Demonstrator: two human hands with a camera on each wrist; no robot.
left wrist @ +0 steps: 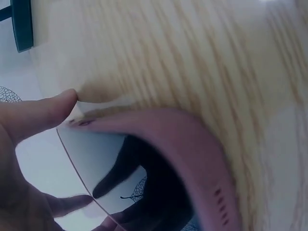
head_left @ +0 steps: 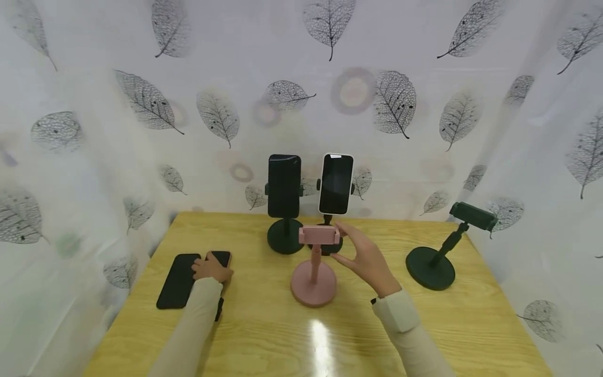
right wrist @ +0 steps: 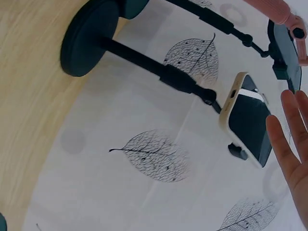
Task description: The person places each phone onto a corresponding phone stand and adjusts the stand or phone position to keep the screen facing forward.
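Observation:
At the table's left, my left hand lies over a dark-screened phone. Up close in the left wrist view, this phone has a pink edge, and its glossy screen mirrors the hand. The thumb and fingers of that hand grip it at one end. A larger black phone lies flat beside it. My right hand is held at the right end of the pink phone stand, thumb and fingers spread apart. The right wrist view shows these fingers straight, with nothing between them.
Behind the pink stand, a black phone and a white-framed phone sit upright in dark stands. A dark green stand with a tilted, unfilled clamp is at the right. A leaf-print curtain surrounds the wooden table.

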